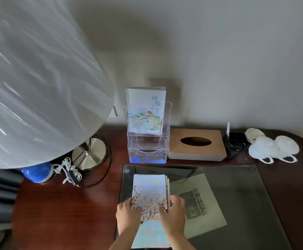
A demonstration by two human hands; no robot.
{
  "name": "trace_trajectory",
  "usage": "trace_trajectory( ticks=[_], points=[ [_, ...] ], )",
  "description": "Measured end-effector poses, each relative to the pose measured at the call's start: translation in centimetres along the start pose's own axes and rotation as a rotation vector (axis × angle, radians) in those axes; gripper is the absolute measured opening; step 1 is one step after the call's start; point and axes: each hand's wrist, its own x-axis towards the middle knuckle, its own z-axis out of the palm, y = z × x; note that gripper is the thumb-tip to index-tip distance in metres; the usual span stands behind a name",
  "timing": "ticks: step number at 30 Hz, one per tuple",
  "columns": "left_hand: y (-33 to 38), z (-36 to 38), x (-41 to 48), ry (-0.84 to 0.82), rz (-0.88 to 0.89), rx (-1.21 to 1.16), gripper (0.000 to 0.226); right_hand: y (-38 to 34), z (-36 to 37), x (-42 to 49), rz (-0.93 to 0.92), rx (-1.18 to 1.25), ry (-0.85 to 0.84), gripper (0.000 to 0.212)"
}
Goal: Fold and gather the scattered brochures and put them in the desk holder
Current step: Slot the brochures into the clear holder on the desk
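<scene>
A folded stack of brochures with a blossom picture on top lies on the dark glass mat at the desk's front. My left hand grips the stack's left edge and my right hand grips its right edge. Behind the mat stands a clear acrylic tiered holder. A pale brochure with green lettering stands upright in its top tier. The lower tiers look empty. A grey leaflet with dark print lies flat to the right of the stack; I cannot tell whether it is on or under the glass.
A big white lampshade fills the left, above its metal base. A blue object and coiled white cable lie beside the base. Right of the holder sit a wooden tissue box, a black pen stand and white masks.
</scene>
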Motion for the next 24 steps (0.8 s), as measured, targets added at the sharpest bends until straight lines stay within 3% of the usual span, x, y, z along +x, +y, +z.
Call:
trace_trajectory(
  ticks=[2,9,14,17,21,24],
  points=[
    [-0.2,-0.2,0.3,-0.003,0.012,-0.03,0.048,-0.1,-0.1,-0.2,0.012,0.028,-0.028,0.033],
    [-0.3,0.0,0.5,0.043,0.05,-0.12,0.034,0.7,-0.3,0.6,0.082,0.056,-0.16,0.032],
    [0.2,0.4,0.9,-0.067,0.016,-0.264,0.033,1.6,0.0,1.3,0.095,0.139,-0.208,0.032],
    [0.4,0.9,1.0,-0.138,0.029,-0.265,0.038,2.0,0.2,1.6,0.157,0.296,-0.233,0.034],
    [0.4,1.3,-0.3,-0.199,0.136,-0.368,0.021,2.3,-0.9,2.0,0.242,0.524,-0.269,0.041],
    [0.8,1.2,-1.8,-0.271,0.207,-0.49,0.029,2.6,-3.0,1.7,0.213,0.642,-0.259,0.045]
  ],
)
